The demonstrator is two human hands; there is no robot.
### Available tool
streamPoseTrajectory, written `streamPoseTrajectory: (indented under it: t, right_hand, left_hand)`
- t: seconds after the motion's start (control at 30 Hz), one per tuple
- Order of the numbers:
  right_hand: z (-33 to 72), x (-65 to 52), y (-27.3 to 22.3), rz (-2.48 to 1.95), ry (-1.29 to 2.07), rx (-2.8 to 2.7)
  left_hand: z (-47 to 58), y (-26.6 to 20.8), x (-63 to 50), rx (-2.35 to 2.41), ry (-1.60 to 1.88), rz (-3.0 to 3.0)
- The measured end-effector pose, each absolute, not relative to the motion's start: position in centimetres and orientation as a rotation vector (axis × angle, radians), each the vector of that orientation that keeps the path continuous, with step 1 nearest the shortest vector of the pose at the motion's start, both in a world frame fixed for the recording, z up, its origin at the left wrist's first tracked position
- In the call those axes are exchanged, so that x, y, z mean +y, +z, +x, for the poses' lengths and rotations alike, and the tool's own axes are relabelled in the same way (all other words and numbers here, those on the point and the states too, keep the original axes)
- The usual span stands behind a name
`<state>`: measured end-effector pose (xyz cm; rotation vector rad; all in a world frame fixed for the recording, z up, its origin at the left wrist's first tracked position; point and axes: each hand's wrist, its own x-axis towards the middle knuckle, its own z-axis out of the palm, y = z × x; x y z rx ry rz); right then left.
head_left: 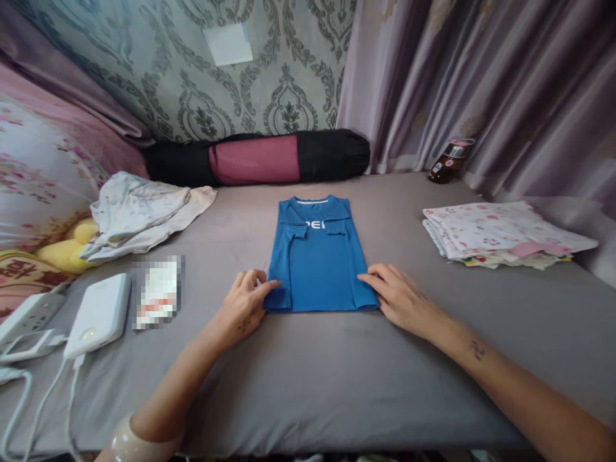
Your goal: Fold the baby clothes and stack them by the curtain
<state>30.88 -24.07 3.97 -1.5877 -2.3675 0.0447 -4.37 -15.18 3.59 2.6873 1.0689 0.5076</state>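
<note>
A blue T-shirt (317, 256) with white letters lies flat on the grey bed sheet (312, 378), its sides and sleeves folded inward into a narrow rectangle. My left hand (244, 301) pinches the near left corner of the shirt's bottom hem. At the near right corner, my right hand (399, 296) rests with its fingertips on the hem. Both hands lie low on the sheet.
A stack of folded floral clothes (500, 234) sits at the right. Crumpled pale garments (139, 215) lie at the left, by a yellow plush toy (72, 247). A white power bank (99, 314) with cables is near left. A black-and-pink roll bag (260, 157) and a bottle (450, 160) stand at the back.
</note>
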Motion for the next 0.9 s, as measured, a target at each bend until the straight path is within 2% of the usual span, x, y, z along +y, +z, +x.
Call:
streamPoseTrajectory:
  t: [0.17,0.33,0.6,0.9]
  right_hand:
    - [31.3,-23.7,3.9,-1.336,0.093,-2.519]
    - [31.3,-23.5,3.9,-1.361,0.185,-2.509]
    - [30.7,-21.9,4.6,-1.566,0.441,-2.104]
    - [30.8,-18.5,3.6,-1.794,0.463,-1.783]
  left_hand:
    - [-4.7,4.0,-14.6,0.734,0.41,2.773]
    - [-4.1,4.2,-14.2,0.685,0.355,2.706]
    - [-2.3,4.8,-13.2,1.119,0.455,2.369]
    - [-0.1,3.7,-10.3,1.386,0.556,2.169]
